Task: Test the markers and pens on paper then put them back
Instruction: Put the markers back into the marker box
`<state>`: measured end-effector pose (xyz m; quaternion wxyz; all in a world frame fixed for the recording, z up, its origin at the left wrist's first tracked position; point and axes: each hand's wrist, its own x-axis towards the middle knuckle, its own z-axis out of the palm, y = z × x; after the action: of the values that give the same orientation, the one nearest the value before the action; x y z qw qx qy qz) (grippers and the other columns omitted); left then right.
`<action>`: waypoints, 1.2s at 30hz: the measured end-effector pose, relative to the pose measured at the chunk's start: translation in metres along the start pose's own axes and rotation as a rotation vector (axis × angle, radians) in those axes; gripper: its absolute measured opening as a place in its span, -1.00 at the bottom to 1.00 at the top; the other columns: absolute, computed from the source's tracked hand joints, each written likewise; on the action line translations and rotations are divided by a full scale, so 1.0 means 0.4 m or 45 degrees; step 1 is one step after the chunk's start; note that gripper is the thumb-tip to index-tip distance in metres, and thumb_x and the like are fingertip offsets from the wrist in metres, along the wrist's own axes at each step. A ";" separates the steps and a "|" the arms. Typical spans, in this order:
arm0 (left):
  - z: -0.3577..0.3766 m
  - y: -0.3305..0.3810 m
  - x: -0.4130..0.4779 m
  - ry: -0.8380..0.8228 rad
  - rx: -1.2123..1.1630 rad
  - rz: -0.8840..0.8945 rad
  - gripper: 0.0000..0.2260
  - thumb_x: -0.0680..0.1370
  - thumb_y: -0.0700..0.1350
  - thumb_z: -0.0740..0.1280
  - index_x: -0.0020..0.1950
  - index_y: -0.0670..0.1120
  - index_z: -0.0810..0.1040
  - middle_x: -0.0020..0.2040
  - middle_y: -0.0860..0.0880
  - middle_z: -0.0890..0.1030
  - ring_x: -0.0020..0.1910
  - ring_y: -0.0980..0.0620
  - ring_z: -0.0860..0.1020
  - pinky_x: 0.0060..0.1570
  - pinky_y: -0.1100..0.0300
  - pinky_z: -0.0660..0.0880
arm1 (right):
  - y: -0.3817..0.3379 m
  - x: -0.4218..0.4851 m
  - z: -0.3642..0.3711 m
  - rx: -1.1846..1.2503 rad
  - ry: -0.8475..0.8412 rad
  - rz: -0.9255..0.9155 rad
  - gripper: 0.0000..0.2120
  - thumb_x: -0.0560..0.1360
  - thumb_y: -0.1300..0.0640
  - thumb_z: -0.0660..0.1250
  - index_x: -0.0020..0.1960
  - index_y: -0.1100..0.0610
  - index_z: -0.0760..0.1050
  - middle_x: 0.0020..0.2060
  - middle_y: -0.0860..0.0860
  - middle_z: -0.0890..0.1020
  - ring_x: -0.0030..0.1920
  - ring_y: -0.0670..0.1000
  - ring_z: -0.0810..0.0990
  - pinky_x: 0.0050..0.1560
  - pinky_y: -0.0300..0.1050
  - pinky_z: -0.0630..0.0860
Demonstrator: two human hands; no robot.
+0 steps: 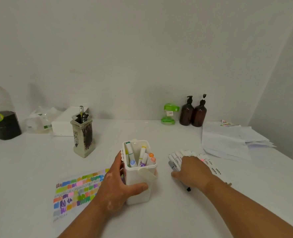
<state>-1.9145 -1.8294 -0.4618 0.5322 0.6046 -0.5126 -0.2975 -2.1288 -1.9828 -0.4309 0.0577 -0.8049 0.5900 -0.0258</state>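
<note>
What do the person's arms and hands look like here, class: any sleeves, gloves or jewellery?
Both forearms are bare to the frame edge, with no sleeves in view. The left hand and the right hand wear no gloves, and no ring or watch plainly shows on either.

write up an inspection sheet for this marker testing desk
surface: white table, plain
job's things: marker box upright with capped markers standing in it; loose markers in a row to its right; test paper full of colour swatches to its left
clutter: pen holder, large bottle with red cap, white carton, plastic bag, green container, two brown pump bottles, paper stack
hands: left hand grips the marker box; right hand rests on the loose markers, grip unclear
cables: nothing seen
surroundings: bare white wall behind the table
</note>
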 end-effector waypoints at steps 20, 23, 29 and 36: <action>-0.008 -0.014 0.002 -0.030 -0.032 0.038 -0.04 0.12 0.27 0.65 0.33 0.56 0.13 0.23 0.39 0.52 0.21 0.23 0.55 0.00 0.27 0.61 | -0.055 0.003 -0.024 0.650 -0.168 0.030 -0.89 0.53 0.12 0.32 -0.06 0.18 0.52 -0.30 0.07 0.61 -0.34 0.08 0.63 -0.41 -0.16 0.46; -0.008 -0.019 0.005 -0.043 -0.012 0.041 0.00 0.12 0.29 0.64 0.39 0.51 0.11 0.27 0.34 0.52 0.24 0.17 0.55 0.08 0.16 0.62 | -0.098 -0.012 -0.147 1.467 -0.062 -0.021 -0.81 0.52 0.07 0.43 -0.15 0.17 0.52 -0.47 0.04 0.52 -0.51 0.00 0.50 -0.41 -0.10 0.46; -0.010 -0.018 0.005 -0.009 0.021 -0.002 -0.08 0.08 0.36 0.61 0.18 0.72 0.05 0.24 0.37 0.50 0.17 0.19 0.58 -0.04 0.29 0.61 | -0.261 -0.078 -0.294 1.923 0.294 -0.296 -0.72 0.34 -0.10 0.44 -0.48 -0.01 0.58 -0.48 -0.13 0.54 -0.39 -0.12 0.53 -0.19 -0.04 0.45; -0.012 -0.026 0.001 0.011 0.068 0.000 0.00 0.09 0.36 0.62 0.33 0.59 0.06 0.16 0.38 0.53 0.11 0.22 0.60 -0.08 0.30 0.62 | -0.319 -0.098 -0.190 1.155 0.216 -0.414 -0.71 0.50 -0.17 0.44 -0.29 -0.04 0.52 -0.44 -0.13 0.55 -0.44 -0.17 0.57 -0.35 -0.20 0.45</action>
<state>-1.9071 -1.8292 -0.4703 0.5180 0.6198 -0.5181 -0.2813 -2.0283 -1.9124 -0.3388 0.3494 -0.7754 0.3886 -0.3544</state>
